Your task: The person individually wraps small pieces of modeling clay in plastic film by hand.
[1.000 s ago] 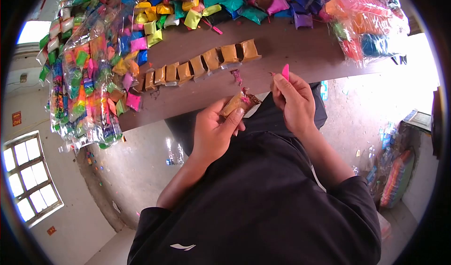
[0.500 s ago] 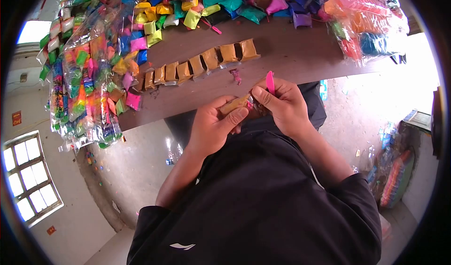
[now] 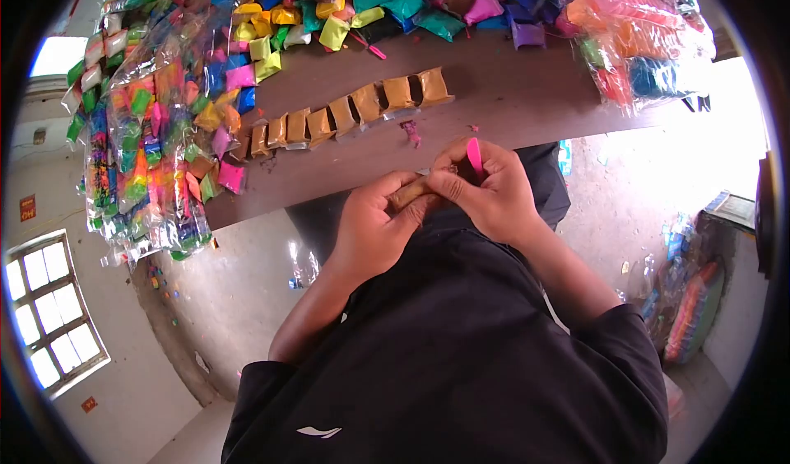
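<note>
Both hands meet in front of my body, just off the table's near edge. My left hand (image 3: 370,221) is closed round a small brown packet (image 3: 409,192), like those in the row on the table. My right hand (image 3: 504,194) presses its thumb against the packet's right end. A bright pink plastic tool with a rounded tip (image 3: 474,156) sticks up from the fingers of that same hand; its lower part is hidden. What lies between the fingertips is mostly covered. Beyond the hands, a row of brown packets (image 3: 343,113) lies slantwise across the table.
Many coloured packets (image 3: 403,7) cover the back of the brown table (image 3: 527,85). Clear bags of packets (image 3: 152,151) hang over its left end; more plastic bags (image 3: 638,40) lie at right. Pink scraps (image 3: 412,133) sit near the front edge.
My right hand has closed in on my left, its thumb now over the packet's end. The pink tool sits slightly lower, and a pink crumb shows beyond it. Pink material seen between my hands is now hidden.
</note>
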`<state>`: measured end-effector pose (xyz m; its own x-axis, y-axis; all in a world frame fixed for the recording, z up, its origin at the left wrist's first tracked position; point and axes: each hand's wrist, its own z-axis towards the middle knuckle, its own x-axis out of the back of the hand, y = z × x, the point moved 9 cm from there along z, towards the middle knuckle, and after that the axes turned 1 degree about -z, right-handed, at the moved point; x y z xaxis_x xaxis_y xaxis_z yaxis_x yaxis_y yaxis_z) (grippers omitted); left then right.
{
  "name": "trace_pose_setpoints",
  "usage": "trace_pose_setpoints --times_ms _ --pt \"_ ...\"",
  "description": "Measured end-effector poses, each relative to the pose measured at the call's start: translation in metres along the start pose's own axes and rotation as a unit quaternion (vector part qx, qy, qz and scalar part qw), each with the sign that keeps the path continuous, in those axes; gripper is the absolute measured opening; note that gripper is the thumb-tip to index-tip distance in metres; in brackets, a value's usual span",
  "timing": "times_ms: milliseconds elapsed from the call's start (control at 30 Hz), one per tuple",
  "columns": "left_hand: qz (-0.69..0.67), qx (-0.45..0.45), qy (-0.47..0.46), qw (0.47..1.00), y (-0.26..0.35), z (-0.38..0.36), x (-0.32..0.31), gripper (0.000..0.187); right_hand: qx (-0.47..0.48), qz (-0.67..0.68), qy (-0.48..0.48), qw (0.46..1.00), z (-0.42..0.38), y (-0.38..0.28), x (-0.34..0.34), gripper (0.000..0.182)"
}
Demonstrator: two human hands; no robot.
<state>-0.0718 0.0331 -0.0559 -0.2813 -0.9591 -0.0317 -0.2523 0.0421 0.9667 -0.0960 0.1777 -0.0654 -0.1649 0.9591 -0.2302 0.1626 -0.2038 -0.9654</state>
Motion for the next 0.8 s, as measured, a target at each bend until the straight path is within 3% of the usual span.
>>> trace_pose_setpoints --times_ms 133,233,300,433,500,533,567,633,667,733,767,800 --pt "0.120 -0.034 0.007 0.992 0.005 -0.001 0.003 0.022 -0.016 -0.042 0.013 0.999 0.002 0.009 0.008 0.015" --pt "0.102 -0.012 0.037 0.994 0.003 0.000 0.003 0.023 0.008 -0.095 0.058 0.994 0.004 0.004 0.010 0.014" --pt "0.095 -0.010 0.047 0.994 0.002 0.001 0.000 0.025 0.200 -0.268 0.115 0.935 -0.001 -0.027 0.007 0.018" --pt "0.074 0.000 0.069 0.995 -0.003 0.000 0.002 0.028 0.203 -0.285 0.137 0.927 0.005 -0.022 0.011 0.023" --pt "0.063 0.002 0.074 0.995 -0.001 -0.003 0.005 0.028 0.153 -0.218 0.237 0.934 0.009 -0.011 0.040 0.027" --pt "0.053 0.004 0.079 0.995 -0.001 -0.005 0.008 0.029 0.061 -0.229 0.242 0.941 0.017 0.000 0.058 0.034" --pt "0.053 0.004 0.082 0.995 -0.003 -0.005 0.014 0.029 0.019 -0.296 0.193 0.935 0.021 0.011 0.066 0.039" --pt "0.066 -0.013 0.107 0.992 -0.007 -0.006 0.028 0.026 0.080 -0.372 0.084 0.921 0.017 0.021 0.044 0.043" --pt "0.057 -0.003 0.125 0.991 -0.010 -0.006 0.033 0.026 0.080 -0.372 0.083 0.921 0.010 0.024 0.044 0.043" --pt "0.036 -0.002 0.121 0.992 -0.012 -0.005 0.035 0.025 -0.034 -0.333 0.033 0.942 0.003 0.034 0.038 0.034" --pt "0.015 0.001 0.116 0.993 -0.014 -0.006 0.035 0.025 -0.034 -0.333 0.030 0.942 0.002 0.034 0.030 0.034" --pt "0.016 0.004 0.119 0.993 -0.015 -0.008 0.035 0.025 0.013 -0.209 0.065 0.976 0.000 0.027 0.024 0.026"
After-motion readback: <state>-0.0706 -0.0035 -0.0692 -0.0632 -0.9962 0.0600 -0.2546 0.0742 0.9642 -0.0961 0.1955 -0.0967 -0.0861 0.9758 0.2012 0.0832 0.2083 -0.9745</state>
